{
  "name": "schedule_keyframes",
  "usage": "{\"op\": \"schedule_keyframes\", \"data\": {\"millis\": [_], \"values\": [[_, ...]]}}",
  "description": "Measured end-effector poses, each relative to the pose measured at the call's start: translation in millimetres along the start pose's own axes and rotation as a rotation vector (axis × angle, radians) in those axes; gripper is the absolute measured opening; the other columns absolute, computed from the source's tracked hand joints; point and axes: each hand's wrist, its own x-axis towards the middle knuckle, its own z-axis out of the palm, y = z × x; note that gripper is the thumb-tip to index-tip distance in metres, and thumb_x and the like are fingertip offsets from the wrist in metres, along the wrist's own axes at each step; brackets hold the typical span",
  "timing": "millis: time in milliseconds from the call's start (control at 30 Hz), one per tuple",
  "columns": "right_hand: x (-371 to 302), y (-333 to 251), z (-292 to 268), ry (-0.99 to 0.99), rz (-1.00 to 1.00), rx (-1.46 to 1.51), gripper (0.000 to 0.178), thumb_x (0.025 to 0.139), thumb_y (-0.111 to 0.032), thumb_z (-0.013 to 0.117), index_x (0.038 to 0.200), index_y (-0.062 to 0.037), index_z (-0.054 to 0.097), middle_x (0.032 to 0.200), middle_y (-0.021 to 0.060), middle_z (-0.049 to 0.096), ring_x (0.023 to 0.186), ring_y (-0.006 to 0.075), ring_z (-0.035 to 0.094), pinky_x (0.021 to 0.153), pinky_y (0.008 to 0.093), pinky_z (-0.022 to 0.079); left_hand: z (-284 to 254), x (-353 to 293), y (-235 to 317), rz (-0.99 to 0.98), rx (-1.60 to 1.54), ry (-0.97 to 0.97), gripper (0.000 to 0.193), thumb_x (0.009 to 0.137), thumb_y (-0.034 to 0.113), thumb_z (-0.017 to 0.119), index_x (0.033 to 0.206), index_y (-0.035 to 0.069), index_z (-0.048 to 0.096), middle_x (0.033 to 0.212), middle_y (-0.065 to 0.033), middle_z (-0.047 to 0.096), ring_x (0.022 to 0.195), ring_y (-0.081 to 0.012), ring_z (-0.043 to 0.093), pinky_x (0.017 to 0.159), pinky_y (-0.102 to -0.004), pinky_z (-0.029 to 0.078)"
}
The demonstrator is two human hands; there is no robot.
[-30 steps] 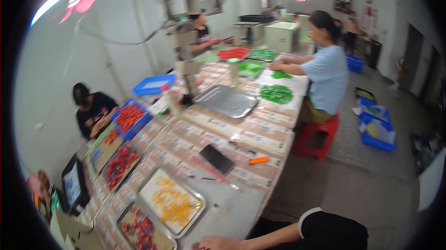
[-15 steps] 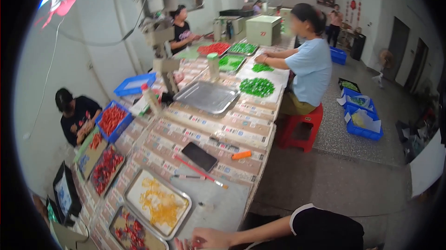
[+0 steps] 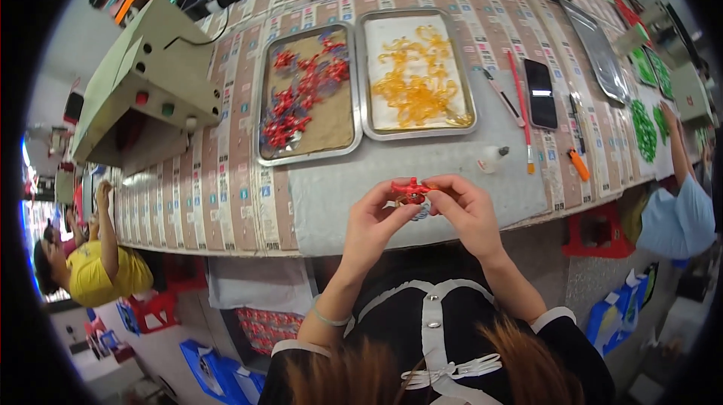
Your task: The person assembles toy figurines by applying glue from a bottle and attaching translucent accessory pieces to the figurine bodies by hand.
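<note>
Over the near edge of the table, my left hand (image 3: 373,218) and my right hand (image 3: 468,217) pinch a small red plastic toy piece (image 3: 410,190) between thumbs and fingers. A bluish clear part shows under it, and something orange-yellow sits by the right fingertips, too small to make out. Beyond my hands lies a metal tray (image 3: 357,150) of red and bluish plastic pieces (image 3: 290,117). Touching its right side is another metal tray (image 3: 422,134) with translucent yellow pieces (image 3: 416,89) on white paper. A small clear bottle with a dark tip (image 3: 489,160) stands right of my right hand.
A grey sheet (image 3: 331,209) covers the table before me. To the right are a craft knife (image 3: 503,96), a red brush (image 3: 521,111), a phone (image 3: 540,95) and an orange cutter (image 3: 578,165). A beige machine (image 3: 143,81) stands left. Co-workers sit at both sides.
The view has swung from the right side of the room to the table before me. Both my hands now show, together on the red piece; earlier one hand showed at the lower edge.
</note>
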Motion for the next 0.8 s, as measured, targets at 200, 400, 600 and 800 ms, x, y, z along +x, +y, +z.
{"op": "schedule_keyframes", "data": {"millis": [200, 400, 600, 800], "values": [[-6, -7, 11, 0.078, -0.007, 0.092, 0.016, 0.080, -0.004, 0.054, 0.095, 0.0030, 0.056, 0.082, 0.0042, 0.058, 0.071, 0.0063, 0.052, 0.065, 0.0187, 0.041, -5, -8, -6, -0.134, -0.277, 0.030, 0.019, 0.079, 0.006, 0.056, 0.097, 0.001, 0.053, 0.088, -0.0042, 0.058, 0.082, -0.0095, 0.054, 0.073, -0.0238, 0.044], [-7, -2, 6, 0.138, -0.162, -0.334, 0.009, 0.076, -0.001, 0.056, 0.084, 0.0029, 0.058, 0.078, 0.0046, 0.059, 0.067, 0.0067, 0.053, 0.062, 0.0195, 0.043, 0, -11, -4, -0.083, -0.217, 0.052, 0.017, 0.080, 0.008, 0.057, 0.095, 0.001, 0.054, 0.086, -0.0046, 0.059, 0.077, -0.0087, 0.055, 0.069, -0.0222, 0.045], [-9, 8, 18, 0.317, -0.083, -0.039, 0.008, 0.074, 0.003, 0.056, 0.081, 0.0044, 0.055, 0.075, 0.0048, 0.057, 0.067, 0.0071, 0.053, 0.063, 0.0199, 0.043, 8, -9, -11, -0.169, -0.445, 0.120, 0.017, 0.080, 0.009, 0.055, 0.095, 0.000, 0.053, 0.086, -0.0068, 0.060, 0.075, -0.0121, 0.057, 0.066, -0.0261, 0.048], [-8, 28, 14, 0.330, -0.463, -0.242, 0.011, 0.070, 0.007, 0.057, 0.080, 0.0046, 0.054, 0.077, 0.0075, 0.057, 0.070, 0.0105, 0.053, 0.065, 0.0222, 0.044, 6, -8, -3, -0.211, -0.419, 0.093, 0.015, 0.079, 0.010, 0.058, 0.091, 0.001, 0.054, 0.084, -0.0055, 0.060, 0.075, -0.0106, 0.057, 0.064, -0.0245, 0.048]]}}
